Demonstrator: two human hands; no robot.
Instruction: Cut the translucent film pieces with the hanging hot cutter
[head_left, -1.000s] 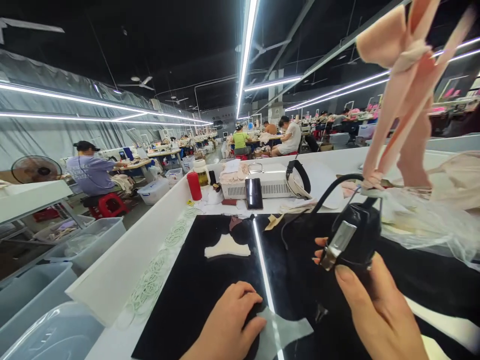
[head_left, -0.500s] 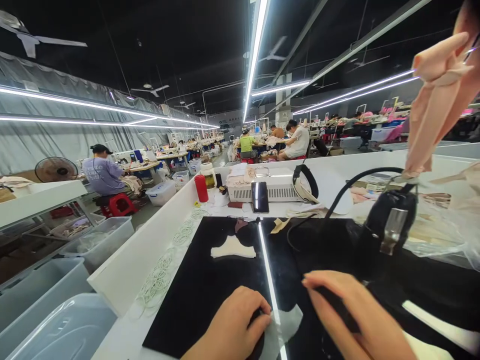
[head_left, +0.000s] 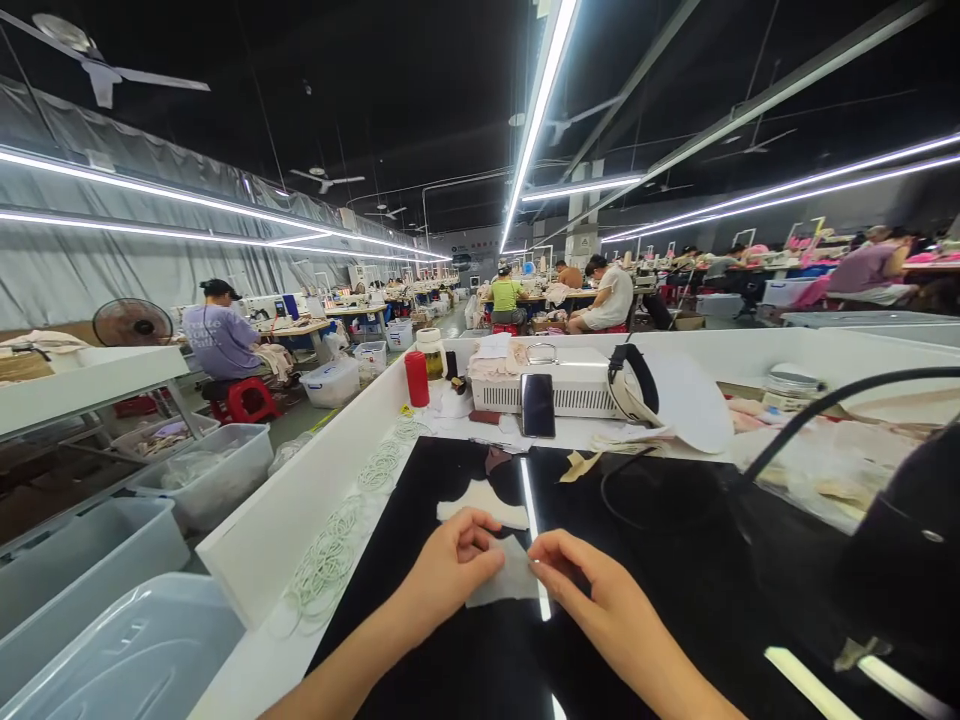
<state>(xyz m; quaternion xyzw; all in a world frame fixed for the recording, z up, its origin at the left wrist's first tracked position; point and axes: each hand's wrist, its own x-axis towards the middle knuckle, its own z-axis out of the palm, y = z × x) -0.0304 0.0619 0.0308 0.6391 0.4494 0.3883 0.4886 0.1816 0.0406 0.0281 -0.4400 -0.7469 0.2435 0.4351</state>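
My left hand [head_left: 448,566] and my right hand [head_left: 592,598] meet over the glossy black worktop [head_left: 675,540]. Both pinch the same small translucent white fabric piece [head_left: 510,582], the left at its left edge, the right at its right edge. A second white shaped fabric piece [head_left: 484,503] lies flat on the black surface just beyond the hands. The black corded iron [head_left: 904,555] rests at the right edge with no hand on it, and its cable [head_left: 825,405] arcs up over the table.
White rubber bands [head_left: 334,540] lie along the white table wall. A white box unit [head_left: 559,385], a phone [head_left: 538,405], a red bottle [head_left: 417,379] and a jar stand at the back. Plastic bins [head_left: 112,640] sit left. Other people sew at distant tables.
My right hand let go of the black iron, which now rests at the right, and came to the white piece. My left hand lifted that piece forward. The view rose; the hanging pink fabric left the frame.
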